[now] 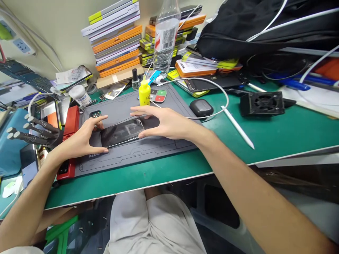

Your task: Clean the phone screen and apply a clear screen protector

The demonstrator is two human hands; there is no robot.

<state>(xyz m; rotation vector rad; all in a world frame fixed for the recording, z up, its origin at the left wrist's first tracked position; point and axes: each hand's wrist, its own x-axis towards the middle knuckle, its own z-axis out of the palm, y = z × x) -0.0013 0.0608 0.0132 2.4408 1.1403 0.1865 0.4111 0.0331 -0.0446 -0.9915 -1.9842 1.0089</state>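
A phone (120, 133) with a dark, glossy screen lies flat on the grey work mat (159, 150). My left hand (83, 139) is at its left end, thumb and fingers spread, the thumb resting near the lower left corner. Around the right end, my right hand (169, 124) is also spread, its thumb at the lower right corner and its fingers over the far side. Whether either hand presses on the phone, I cannot tell. Beyond the phone stands a yellow bottle (144, 93) with a narrow tip.
A red holder (69, 141) with screwdrivers (39, 128) borders the mat's left. To the right are a black earbud case (201, 107), a white stylus (238, 128), a cable and a small fan (262, 104). Stacked boxes (116, 42) and a water bottle (166, 38) stand behind.
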